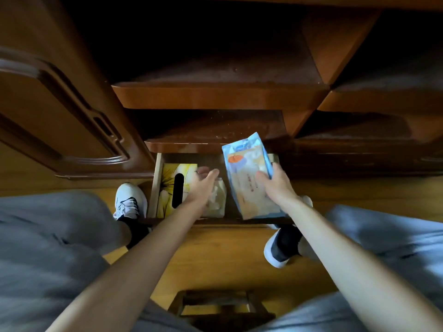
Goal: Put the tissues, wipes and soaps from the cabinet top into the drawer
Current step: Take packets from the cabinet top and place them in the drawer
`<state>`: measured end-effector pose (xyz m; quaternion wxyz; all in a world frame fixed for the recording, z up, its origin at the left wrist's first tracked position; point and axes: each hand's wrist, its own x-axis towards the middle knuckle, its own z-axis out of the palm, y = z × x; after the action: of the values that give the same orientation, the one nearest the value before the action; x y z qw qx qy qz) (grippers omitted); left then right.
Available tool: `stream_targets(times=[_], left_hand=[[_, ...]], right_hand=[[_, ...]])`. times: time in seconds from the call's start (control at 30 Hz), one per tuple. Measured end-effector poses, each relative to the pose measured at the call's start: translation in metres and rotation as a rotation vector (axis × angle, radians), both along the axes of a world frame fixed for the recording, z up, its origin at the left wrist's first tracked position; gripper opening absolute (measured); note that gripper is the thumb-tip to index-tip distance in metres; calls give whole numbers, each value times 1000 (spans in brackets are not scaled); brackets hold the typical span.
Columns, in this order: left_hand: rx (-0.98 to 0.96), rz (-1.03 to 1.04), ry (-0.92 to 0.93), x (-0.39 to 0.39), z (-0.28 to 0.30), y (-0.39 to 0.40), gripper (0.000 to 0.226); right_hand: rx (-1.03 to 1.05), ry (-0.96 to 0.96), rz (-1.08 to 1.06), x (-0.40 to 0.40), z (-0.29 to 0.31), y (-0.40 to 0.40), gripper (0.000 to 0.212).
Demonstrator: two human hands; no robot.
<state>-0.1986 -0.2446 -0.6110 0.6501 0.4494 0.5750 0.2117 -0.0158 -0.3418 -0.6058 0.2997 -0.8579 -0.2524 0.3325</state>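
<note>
The low drawer [155, 185] stands pulled out below the cabinet top. A yellow tissue box [169, 185] with a dark slot lies at its left side. Beside it sits a pale, crinkled soft pack [219, 200]. My left hand [201, 185] hovers over these two with fingers straight and holds nothing. My right hand [275, 182] grips a blue and cream wipes pack [249, 180] by its right edge, held tilted above the drawer's right part.
Dark wooden cabinet shelves [215, 94] rise behind the drawer, with a carved cabinet door [60, 104] open at the left. My feet in white shoes [129, 200] stand on the wooden floor on both sides of the drawer. A small wooden stool [220, 307] sits below.
</note>
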Motion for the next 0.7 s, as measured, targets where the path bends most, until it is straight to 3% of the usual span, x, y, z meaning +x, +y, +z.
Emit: stream_targets(times=[0.1,0.2,0.33,0.5,0.6,0.7], left_hand=[[436,-282,469,-27,-30,16,31],[602,-502,735,-45,-55,16,43],[668,-683,802,-58,-73,9,53],[744,-782,877,-69,-88,-1,54],[771,-780,890,-69,-90,-2,51],[770,-754,901,-68,-91,-5,46]], right_hand=[[-151,-12,14,19,-24,8,32],[-291,39,12,26,-51,18,37],[-280,18,-118,29,-73,33,48],[-302,-131,-37,30,-94,43,56],[-378,-158,-1,18,-108,43,84],[-395,-483,157,-5,-115,41,98]])
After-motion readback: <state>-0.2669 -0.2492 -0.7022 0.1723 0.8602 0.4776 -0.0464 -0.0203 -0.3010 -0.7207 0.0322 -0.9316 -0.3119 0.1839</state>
